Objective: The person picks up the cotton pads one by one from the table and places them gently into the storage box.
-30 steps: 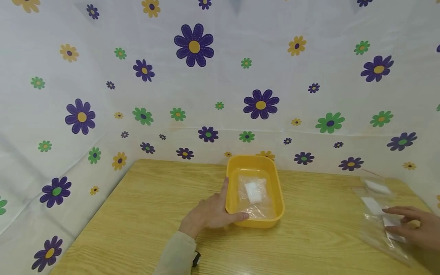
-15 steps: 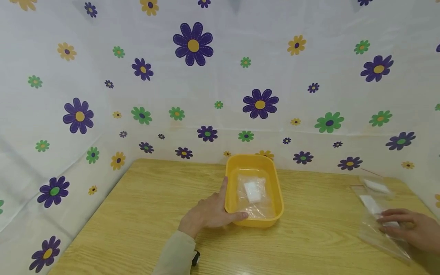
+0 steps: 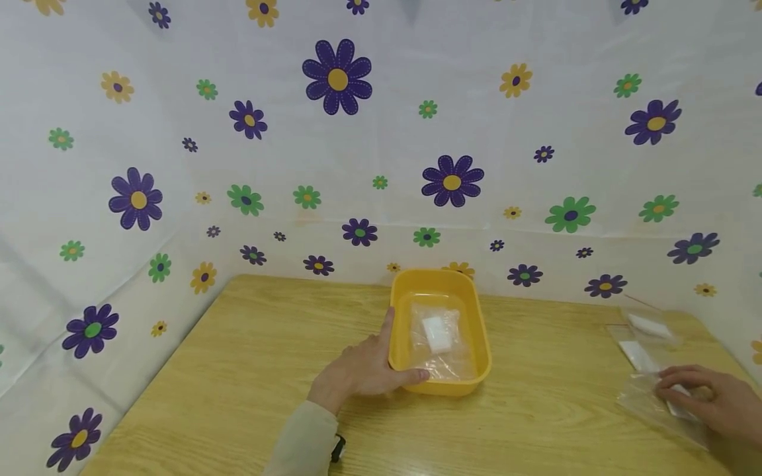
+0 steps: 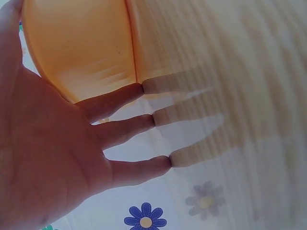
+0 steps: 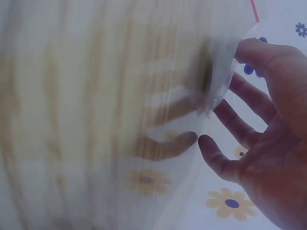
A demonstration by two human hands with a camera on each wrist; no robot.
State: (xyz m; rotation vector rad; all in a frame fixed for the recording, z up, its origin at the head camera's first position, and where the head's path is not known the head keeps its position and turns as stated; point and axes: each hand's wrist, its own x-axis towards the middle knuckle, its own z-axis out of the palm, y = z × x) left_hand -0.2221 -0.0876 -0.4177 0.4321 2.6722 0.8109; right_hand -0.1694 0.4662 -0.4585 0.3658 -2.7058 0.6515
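Observation:
In the head view a yellow plastic tub (image 3: 440,387) stands near the middle of the table, with a clear bag (image 3: 449,363) holding a white item on its floor. My left hand (image 3: 360,370) rests at the tub's near left corner, thumb over the rim. In the left wrist view straight, spread fingers (image 4: 139,171) touch the tabletop beside the tub wall. At the table's right side my right hand (image 3: 711,396) pinches a clear zip bag (image 3: 639,396) with a white item in it. The right wrist view shows the bag's edge (image 5: 223,79) between thumb and fingers.
Other clear bags with white items lie just beyond my right hand, the farthest white item (image 3: 650,325) near the back right. A flower-print sheet (image 3: 381,132) hangs behind the wooden table (image 3: 268,344) and along its sides.
My right fingers have drawn together on the bag, and its near part has creased and shifted. The left hand and tub have stayed in place.

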